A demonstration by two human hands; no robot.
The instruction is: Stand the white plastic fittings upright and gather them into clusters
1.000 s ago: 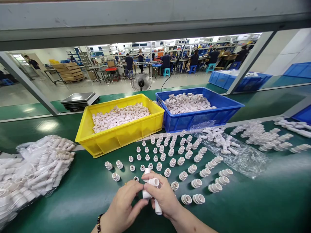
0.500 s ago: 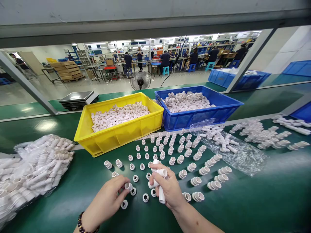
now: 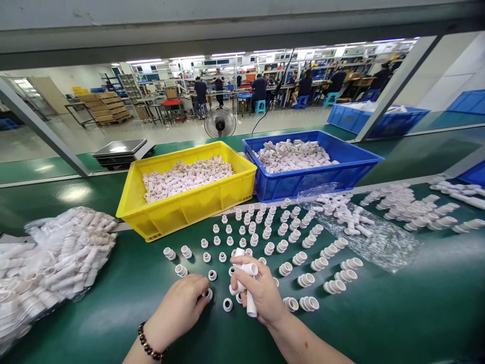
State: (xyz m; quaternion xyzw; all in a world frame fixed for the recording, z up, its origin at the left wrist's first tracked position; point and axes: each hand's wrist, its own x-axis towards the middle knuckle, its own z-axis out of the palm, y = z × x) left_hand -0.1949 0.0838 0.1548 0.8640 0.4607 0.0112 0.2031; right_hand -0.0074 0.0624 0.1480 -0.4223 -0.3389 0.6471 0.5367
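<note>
My left hand (image 3: 184, 307) is low over the green bench, its thumb and fingertips closed round a small flanged white plastic pipe fitting (image 3: 208, 293) that shows only in part. Whether a second piece is in those fingers is hidden. In my right hand (image 3: 263, 296) are several short white plastic pipes (image 3: 250, 269), bunched and pointing different ways. Beside the hands stand single flanged fittings, such as one white fitting (image 3: 227, 304). Further right are taller stacked pieces, such as one white pipe stack (image 3: 306, 280).
A yellow bin (image 3: 189, 202) and a blue bin (image 3: 322, 174), both holding white pieces, stand behind the rows. A plastic bag of white pipes (image 3: 64, 258) lies at left. Loose pipes lie on clear plastic film (image 3: 390, 247) at right. A scale (image 3: 123, 151) sits beyond.
My left hand has shifted slightly right, its fingertips now at the flanged fitting. The white piece visible in its fingers before is now hidden. My right hand keeps its pipes, almost still.
</note>
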